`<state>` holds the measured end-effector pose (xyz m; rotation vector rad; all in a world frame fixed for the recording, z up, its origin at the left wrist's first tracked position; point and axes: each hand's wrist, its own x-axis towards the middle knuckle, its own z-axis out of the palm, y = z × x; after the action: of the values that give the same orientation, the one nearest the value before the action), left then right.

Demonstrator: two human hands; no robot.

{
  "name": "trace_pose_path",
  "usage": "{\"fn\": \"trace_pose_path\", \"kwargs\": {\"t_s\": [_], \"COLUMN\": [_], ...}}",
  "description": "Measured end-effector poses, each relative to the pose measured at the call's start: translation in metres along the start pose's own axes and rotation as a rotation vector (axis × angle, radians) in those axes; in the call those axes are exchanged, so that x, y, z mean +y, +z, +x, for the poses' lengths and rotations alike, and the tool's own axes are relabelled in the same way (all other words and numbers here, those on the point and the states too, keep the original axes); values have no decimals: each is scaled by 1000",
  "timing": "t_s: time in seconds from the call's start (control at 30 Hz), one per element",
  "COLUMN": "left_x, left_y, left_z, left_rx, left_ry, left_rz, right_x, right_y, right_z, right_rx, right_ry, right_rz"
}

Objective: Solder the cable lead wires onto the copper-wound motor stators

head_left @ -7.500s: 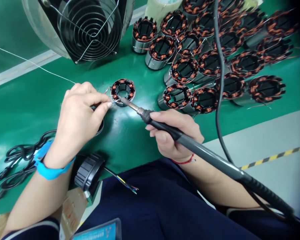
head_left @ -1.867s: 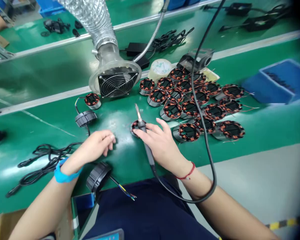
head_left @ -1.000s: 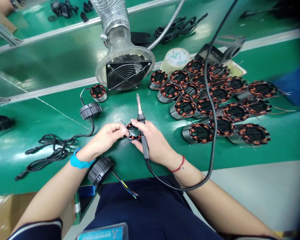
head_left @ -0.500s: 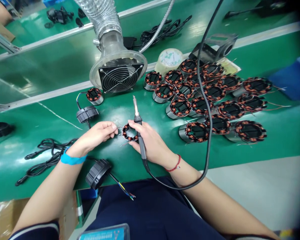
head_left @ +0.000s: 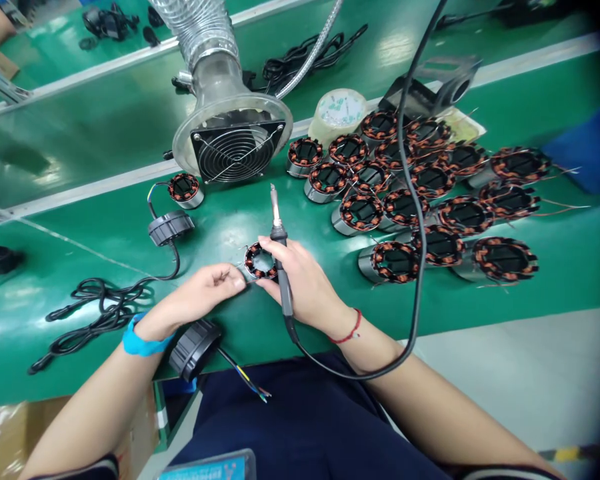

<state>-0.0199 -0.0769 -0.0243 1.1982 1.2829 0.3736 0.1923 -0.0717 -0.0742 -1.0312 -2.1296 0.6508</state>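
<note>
My right hand [head_left: 303, 283] grips a motor stator [head_left: 253, 262], a ring wound with copper coils, between thumb and fingers. That same hand also carries a soldering iron [head_left: 283, 277], its bare metal tip pointing away from me. At the stator's left side, my left hand [head_left: 215, 287] is closed in a pinch on a thin wire lead that comes off the ring; the lead is only partly visible. A black round cap [head_left: 196, 348] with coloured wire ends lies near the table's front edge. Farther back, another black cap [head_left: 171, 229] is wired to a stator [head_left: 185, 191].
Several wound stators [head_left: 363, 212] stand grouped on the right of the green table [head_left: 300, 333]. A fume extractor fan [head_left: 237, 153] hangs at the back centre. The iron's cable [head_left: 420, 267] loops over the right side. Coiled black cables [head_left: 97, 320] lie left; a tape roll [head_left: 340, 110] stands behind.
My left hand has shifted slightly right and toward me, from the stator's upper left side to its lower left. The right hand keeps the stator and soldering iron almost in place.
</note>
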Motion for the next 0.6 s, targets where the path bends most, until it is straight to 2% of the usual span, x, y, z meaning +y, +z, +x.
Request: {"fn": "trace_pose_path", "kwargs": {"t_s": [0.1,0.27,0.37,0.43,0.5,0.6], "left_x": [-1,3,7,13,21,27], "left_y": [0,7,4,-2,-6,1], "left_z": [-5,6,7,-6,-31,-76], "left_rx": [-66,-47,-27,27,29,-215], "left_ry": [7,97,121,124,188,400], "left_rz": [76,-39,24,193,418,803], "right_x": [-1,-1,3,6,9,13], "right_y": [1,1,-2,-6,-10,-15], "right_z": [1,4,5,5,4,4], "right_rx": [-4,-16,-38,-34,-24,0], "right_ry": [14,2,-28,-27,-11,-3], "right_rz": [8,36,61,69,73,80]}}
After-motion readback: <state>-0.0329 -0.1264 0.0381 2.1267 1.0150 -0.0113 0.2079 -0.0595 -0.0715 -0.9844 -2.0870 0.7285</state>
